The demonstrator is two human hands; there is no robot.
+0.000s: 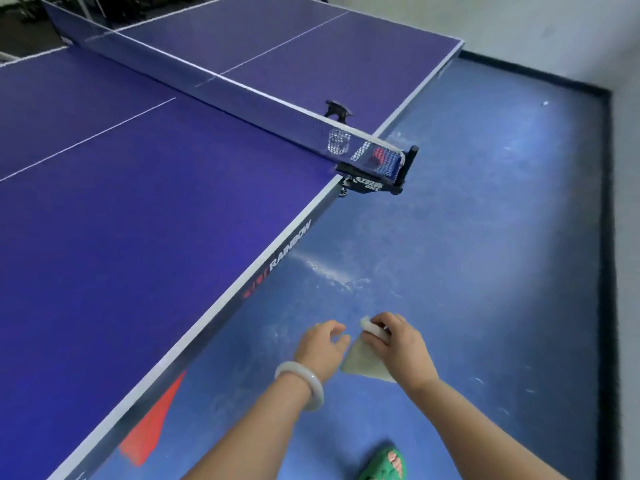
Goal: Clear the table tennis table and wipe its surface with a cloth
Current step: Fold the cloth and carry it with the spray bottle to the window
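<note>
Head view. The cloth (363, 363), pale and folded to a rough triangle, hangs over the floor beside the table's long edge, not on the playing surface. The right hand (398, 344) grips its upper corner, fingers curled round the bunched fabric. The left hand (320, 348), with a pale bangle (304, 382) at the wrist, is just beside the cloth's left edge with fingers loosely curled and nothing held; whether its fingertips touch the fabric cannot be told through the motion blur. The table tennis table (138, 220) fills the left of the frame: a blue-violet top with white lines, a side rail lettered RAINBOW (291, 244) and a red mark (149, 424) lower on the rail. The net (207, 77) crosses the top, fixed at the near edge by a black clamp (374, 183). Below lies a scuffed blue floor (485, 237), with a green sandal (384, 465) at the bottom edge, a small white speck (545, 103) far right, and a black skirting (604, 237) under a pale wall (519, 29).
</note>
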